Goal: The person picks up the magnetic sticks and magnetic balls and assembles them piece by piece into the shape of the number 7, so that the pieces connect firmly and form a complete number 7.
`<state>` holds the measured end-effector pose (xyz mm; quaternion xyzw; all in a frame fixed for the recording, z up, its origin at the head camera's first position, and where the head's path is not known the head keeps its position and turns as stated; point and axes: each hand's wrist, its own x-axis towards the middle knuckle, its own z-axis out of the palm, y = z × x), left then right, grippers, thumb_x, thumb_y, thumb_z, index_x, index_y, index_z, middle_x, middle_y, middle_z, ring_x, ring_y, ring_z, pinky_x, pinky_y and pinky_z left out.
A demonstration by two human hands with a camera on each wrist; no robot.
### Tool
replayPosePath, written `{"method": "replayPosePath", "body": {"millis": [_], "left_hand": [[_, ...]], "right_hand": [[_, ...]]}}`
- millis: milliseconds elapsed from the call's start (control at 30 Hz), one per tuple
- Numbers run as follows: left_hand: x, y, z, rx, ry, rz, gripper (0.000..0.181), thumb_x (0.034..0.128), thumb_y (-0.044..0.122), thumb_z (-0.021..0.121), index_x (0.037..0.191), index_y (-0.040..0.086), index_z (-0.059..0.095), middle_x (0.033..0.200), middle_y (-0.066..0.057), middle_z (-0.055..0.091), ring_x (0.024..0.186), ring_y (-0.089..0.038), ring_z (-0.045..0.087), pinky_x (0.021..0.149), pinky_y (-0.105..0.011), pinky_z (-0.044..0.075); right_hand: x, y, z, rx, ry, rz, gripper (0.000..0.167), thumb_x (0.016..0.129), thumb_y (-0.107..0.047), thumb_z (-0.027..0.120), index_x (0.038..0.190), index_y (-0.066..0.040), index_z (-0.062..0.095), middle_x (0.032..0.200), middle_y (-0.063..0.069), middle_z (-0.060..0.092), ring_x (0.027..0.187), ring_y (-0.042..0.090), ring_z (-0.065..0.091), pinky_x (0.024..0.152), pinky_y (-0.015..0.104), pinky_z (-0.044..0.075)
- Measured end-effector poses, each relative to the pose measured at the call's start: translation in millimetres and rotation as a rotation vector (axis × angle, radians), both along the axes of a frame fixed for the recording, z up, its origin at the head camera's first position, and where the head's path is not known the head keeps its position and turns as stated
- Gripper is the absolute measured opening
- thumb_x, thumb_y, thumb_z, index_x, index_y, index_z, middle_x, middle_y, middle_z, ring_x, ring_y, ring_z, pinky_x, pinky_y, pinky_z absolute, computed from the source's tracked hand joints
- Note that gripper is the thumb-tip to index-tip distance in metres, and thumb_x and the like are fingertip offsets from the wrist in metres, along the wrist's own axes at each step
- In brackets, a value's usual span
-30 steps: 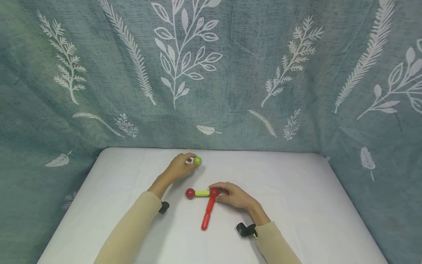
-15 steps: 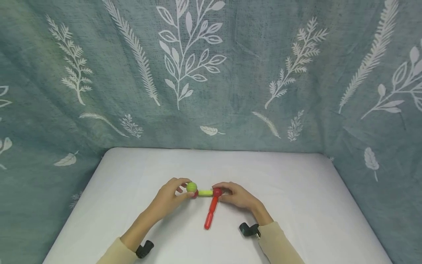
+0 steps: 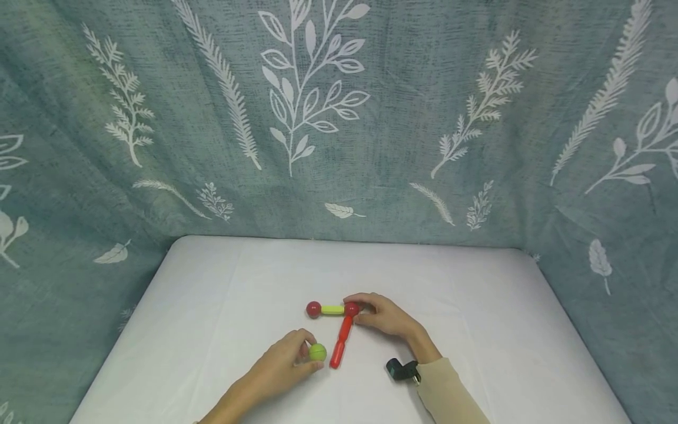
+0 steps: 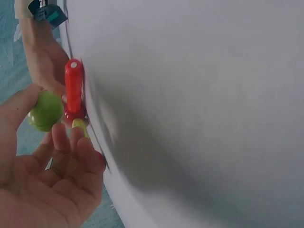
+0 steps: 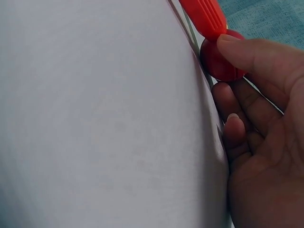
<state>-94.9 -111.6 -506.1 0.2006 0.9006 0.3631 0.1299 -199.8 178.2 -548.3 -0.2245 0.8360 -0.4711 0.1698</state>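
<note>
My left hand pinches a green ball between thumb and fingers, just left of the free end of a red stick. In the left wrist view the ball sits between thumb and fingertips. My right hand holds a red ball where the red stick and a yellow-green stick meet. At the yellow-green stick's left end is a second red ball. The right wrist view shows the thumb and fingers on the held red ball, beside the red stick.
The pieces lie on a white-covered table. A green-blue cloth with white leaf prints hangs behind and at both sides of it. A black wrist camera is on the right wrist.
My left hand has brought the green ball from the back of the table, past the left red ball, toward the red stick's near end. The right hand keeps its hold on the red ball.
</note>
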Motion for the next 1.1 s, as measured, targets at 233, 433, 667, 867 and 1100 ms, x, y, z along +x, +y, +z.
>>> {"method": "replayPosePath", "body": {"millis": [233, 433, 667, 867, 1100], "left_hand": [[6.3, 5.3, -8.2, -0.012, -0.056, -0.078, 0.039, 0.0861, 0.049, 0.075, 0.107, 0.020, 0.062, 0.087, 0.014, 0.056, 0.076, -0.006, 0.054, 0.065, -0.024, 0.046], [8.4, 10.7, -8.6, -0.038, -0.037, -0.097, 0.034, 0.0839, 0.044, 0.079, 0.101, 0.019, 0.063, 0.081, 0.014, 0.056, 0.069, -0.003, 0.051, 0.062, -0.023, 0.044], [10.6, 10.8, -11.5, -0.057, -0.041, -0.084, 0.035, 0.0831, 0.044, 0.080, 0.100, 0.019, 0.062, 0.080, 0.013, 0.056, 0.067, -0.003, 0.050, 0.060, -0.023, 0.044], [10.3, 10.6, -16.1, -0.053, -0.041, -0.081, 0.036, 0.0830, 0.046, 0.079, 0.102, 0.020, 0.062, 0.080, 0.014, 0.056, 0.067, -0.003, 0.050, 0.060, -0.024, 0.044], [10.8, 10.5, -16.1, -0.054, -0.023, -0.082, 0.035, 0.0836, 0.046, 0.079, 0.100, 0.021, 0.061, 0.081, 0.014, 0.056, 0.069, -0.003, 0.050, 0.061, -0.024, 0.044]], "right_hand": [[2.2, -1.8, -1.4, -0.006, -0.007, -0.003, 0.040, 0.092, -0.020, 0.071, 0.131, -0.026, 0.066, 0.124, -0.012, 0.064, 0.123, 0.020, 0.051, 0.104, 0.054, 0.035], [3.7, -4.8, -1.1, -0.035, -0.007, 0.008, 0.043, 0.092, -0.016, 0.071, 0.134, -0.023, 0.064, 0.129, -0.011, 0.062, 0.127, 0.020, 0.050, 0.106, 0.054, 0.034], [7.2, -7.3, 1.3, -0.075, 0.020, 0.092, 0.038, 0.091, -0.010, 0.072, 0.126, -0.023, 0.070, 0.140, 0.002, 0.055, 0.135, 0.027, 0.041, 0.107, 0.059, 0.030], [19.4, -9.5, 8.2, 0.005, 0.102, 0.112, 0.034, 0.088, -0.017, 0.077, 0.119, -0.028, 0.074, 0.155, 0.013, 0.034, 0.142, 0.036, 0.025, 0.103, 0.064, 0.031], [38.2, -16.6, 17.1, 0.048, 0.262, 0.127, 0.030, 0.085, -0.014, 0.079, 0.113, -0.026, 0.077, 0.158, 0.019, 0.025, 0.144, 0.038, 0.013, 0.103, 0.070, 0.024]]}}
